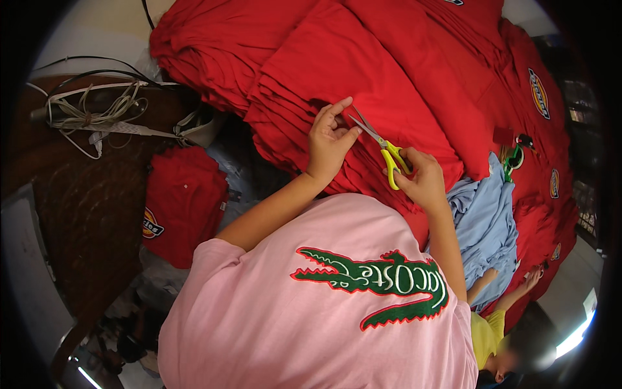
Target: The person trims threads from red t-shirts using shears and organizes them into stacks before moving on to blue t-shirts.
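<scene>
Yellow-handled scissors (pixel 392 162) are held in my right hand (pixel 426 183), fingers and thumb at the handle loops. Their blades point up and left, slightly parted, with no cloth visibly between them. Just left of the blade tips is my left hand (pixel 326 148), its index finger stretched out and thumb apart, the other fingers curled. No object shows in it; a fine thread would be too small to make out. Both hands are over a large layered stack of red garments (pixel 363 71), whose folded edges fan out on the left side.
At left lie a red folded garment bundle (pixel 184 201), tangled cables (pixel 91 110) and a white power strip (pixel 133 128) on a brown surface. Right of me are light blue cloth (pixel 483 211) and a green tool (pixel 514 161). A person in yellow (pixel 487 334) reaches in at lower right.
</scene>
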`<state>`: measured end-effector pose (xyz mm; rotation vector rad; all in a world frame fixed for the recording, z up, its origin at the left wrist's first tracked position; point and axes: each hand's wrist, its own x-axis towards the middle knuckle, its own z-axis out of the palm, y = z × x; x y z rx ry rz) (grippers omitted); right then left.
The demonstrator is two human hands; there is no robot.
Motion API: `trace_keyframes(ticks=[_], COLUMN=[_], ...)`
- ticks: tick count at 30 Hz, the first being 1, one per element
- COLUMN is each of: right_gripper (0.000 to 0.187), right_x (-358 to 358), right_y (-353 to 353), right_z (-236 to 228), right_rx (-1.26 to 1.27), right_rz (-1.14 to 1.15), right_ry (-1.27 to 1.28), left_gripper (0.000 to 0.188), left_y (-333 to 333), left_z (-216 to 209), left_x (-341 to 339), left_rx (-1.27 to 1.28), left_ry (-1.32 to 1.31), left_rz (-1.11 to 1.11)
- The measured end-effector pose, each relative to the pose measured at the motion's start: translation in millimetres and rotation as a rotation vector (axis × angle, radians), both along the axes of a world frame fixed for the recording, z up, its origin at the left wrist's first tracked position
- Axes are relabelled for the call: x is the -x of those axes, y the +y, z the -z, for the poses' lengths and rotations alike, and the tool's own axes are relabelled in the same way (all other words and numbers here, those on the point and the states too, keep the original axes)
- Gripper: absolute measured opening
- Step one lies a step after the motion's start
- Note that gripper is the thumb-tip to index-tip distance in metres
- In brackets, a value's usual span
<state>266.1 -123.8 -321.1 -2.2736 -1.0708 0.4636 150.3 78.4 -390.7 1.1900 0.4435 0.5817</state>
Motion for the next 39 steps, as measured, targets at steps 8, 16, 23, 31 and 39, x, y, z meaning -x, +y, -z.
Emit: trace_keyframes(ticks=[8,16,23,31,39], right_gripper=[0.034,0.026,0.029,0.037,0.031], right_x=[-3,-2,3,-3,-6], right_y=[13,8,10,33,26], right_z=[0,14,19,7,20], right_rx=[0.077,0.053,0.037,0.038,0.077], right_rz=[0.004,0.034,0.070,0.015,0.023], right_ry=[0.146,0.147,0.244,0.080,0.111], left_gripper=[0.080,0.076,0.072,0.081,0.077], left_y=[5,6,15,17,21], left_z=[-1,-2,15,1,-1], left_x=[0,0,-4,1,-1], left_rx=[-0.048,0.006,0.022,-0.036,-0.028], left_ry=[-0.002,-0.008,-0.006,0.011,-0.004], left_rz=[0.025,-0.010,-0.053,-0.015,-0.070])
